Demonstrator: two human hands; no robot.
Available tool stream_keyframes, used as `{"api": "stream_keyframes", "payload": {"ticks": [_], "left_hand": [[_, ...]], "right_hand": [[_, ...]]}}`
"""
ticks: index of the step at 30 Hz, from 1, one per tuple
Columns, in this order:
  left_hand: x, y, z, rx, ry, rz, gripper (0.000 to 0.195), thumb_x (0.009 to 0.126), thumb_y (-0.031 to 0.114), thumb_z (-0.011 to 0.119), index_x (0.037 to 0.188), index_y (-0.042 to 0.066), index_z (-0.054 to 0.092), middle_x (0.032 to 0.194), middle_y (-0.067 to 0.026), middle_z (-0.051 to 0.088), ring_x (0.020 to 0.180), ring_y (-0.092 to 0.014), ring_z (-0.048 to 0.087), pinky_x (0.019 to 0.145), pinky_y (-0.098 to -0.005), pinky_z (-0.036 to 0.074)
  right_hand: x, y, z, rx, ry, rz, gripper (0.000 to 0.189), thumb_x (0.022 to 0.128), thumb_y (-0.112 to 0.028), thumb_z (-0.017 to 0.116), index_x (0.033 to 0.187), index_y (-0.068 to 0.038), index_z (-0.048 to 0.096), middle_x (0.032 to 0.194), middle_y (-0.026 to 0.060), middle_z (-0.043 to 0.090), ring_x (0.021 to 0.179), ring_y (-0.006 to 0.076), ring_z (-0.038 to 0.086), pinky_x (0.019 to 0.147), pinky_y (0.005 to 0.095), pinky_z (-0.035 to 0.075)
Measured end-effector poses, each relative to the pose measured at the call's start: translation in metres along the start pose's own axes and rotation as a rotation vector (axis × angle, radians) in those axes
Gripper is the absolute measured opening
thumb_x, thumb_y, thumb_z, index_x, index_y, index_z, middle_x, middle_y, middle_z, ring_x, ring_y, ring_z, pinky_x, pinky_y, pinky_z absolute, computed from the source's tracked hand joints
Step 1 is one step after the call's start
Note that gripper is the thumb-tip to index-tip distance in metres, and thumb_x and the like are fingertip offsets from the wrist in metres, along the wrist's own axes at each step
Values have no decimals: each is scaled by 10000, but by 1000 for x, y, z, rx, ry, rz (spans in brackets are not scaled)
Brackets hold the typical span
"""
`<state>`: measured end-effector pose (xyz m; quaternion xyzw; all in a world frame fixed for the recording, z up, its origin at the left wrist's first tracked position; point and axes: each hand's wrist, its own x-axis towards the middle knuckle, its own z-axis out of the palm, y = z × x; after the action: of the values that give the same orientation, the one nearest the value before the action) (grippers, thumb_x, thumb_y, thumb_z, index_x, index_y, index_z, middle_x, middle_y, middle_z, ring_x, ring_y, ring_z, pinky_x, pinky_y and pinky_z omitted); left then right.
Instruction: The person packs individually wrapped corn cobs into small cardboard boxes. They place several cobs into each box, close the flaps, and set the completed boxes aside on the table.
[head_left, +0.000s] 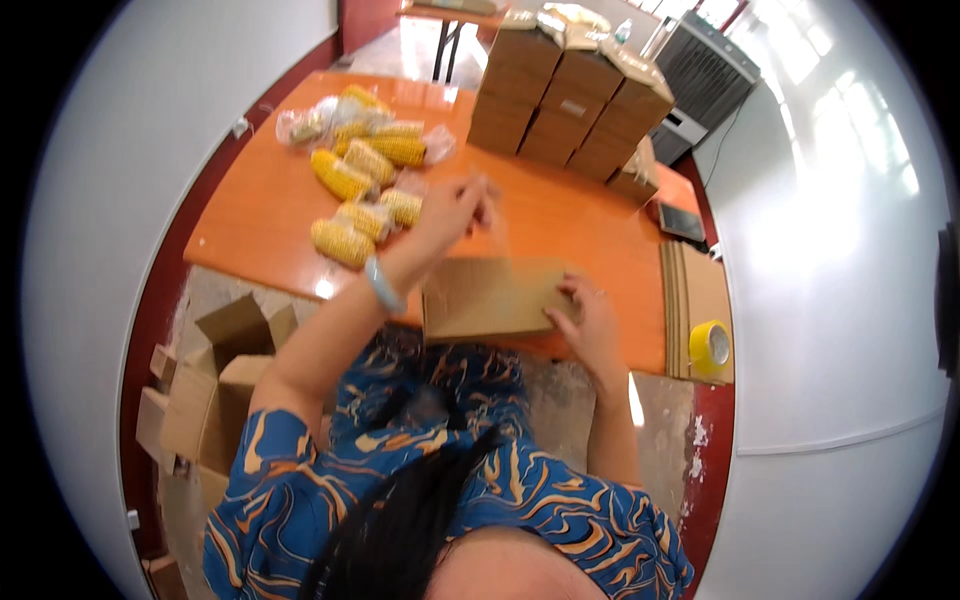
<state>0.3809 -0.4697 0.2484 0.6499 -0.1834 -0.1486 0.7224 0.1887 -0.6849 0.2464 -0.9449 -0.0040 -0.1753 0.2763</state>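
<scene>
A closed, flat-sided cardboard box (487, 300) lies at the table's near edge in front of me. My right hand (592, 319) rests on the box's right end, fingers over its top and thumb at the near side. Above the box's far left part, my left hand (469, 206) is raised, its fingers pinched together and blurred. A faint clear strip, perhaps adhesive tape, seems to run from these fingers down to the box. Left of my left hand lie several corn cobs (341, 176), some in clear plastic bags.
Cardboard boxes (574, 105) are stacked at the table's far right, bags on top. Flattened cardboard (679, 315) with a yellow tape roll (709, 346) lies at the right edge, near a dark phone-like device (681, 221). Open cartons (217, 390) stand on the floor at left. Beyond is an air cooler (697, 75).
</scene>
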Motion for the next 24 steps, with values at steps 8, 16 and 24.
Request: {"api": "stream_keyframes", "payload": {"ticks": [8, 16, 24], "left_hand": [[20, -33, -24, 104, 105, 43, 457, 1016, 233, 587, 1400, 10, 479, 1106, -79, 693, 1033, -149, 646, 866, -292, 515], [-69, 32, 0, 686, -548, 182, 193, 970, 196, 596, 1031, 47, 701, 843, -106, 713, 830, -199, 689, 726, -345, 540], [-106, 19, 4, 1271, -704, 586, 216, 869, 283, 684, 995, 110, 708, 872, -87, 640, 952, -265, 637, 1000, -487, 432]], "right_hand": [[-4, -3, -21, 266, -120, -115, 208, 784, -149, 803, 846, -25, 648, 1106, 153, 667, 1045, 301, 607, 922, 378, 468], [4, 3, -28, 146, -424, 85, 306, 765, -239, 809, 992, -40, 758, 1108, 130, 705, 1078, 313, 576, 974, 381, 468], [11, -24, -29, -222, -365, -159, 1056, 608, -288, 904, 1496, -39, 390, 1474, 219, 457, 1237, 394, 503, 1028, 436, 454]]}}
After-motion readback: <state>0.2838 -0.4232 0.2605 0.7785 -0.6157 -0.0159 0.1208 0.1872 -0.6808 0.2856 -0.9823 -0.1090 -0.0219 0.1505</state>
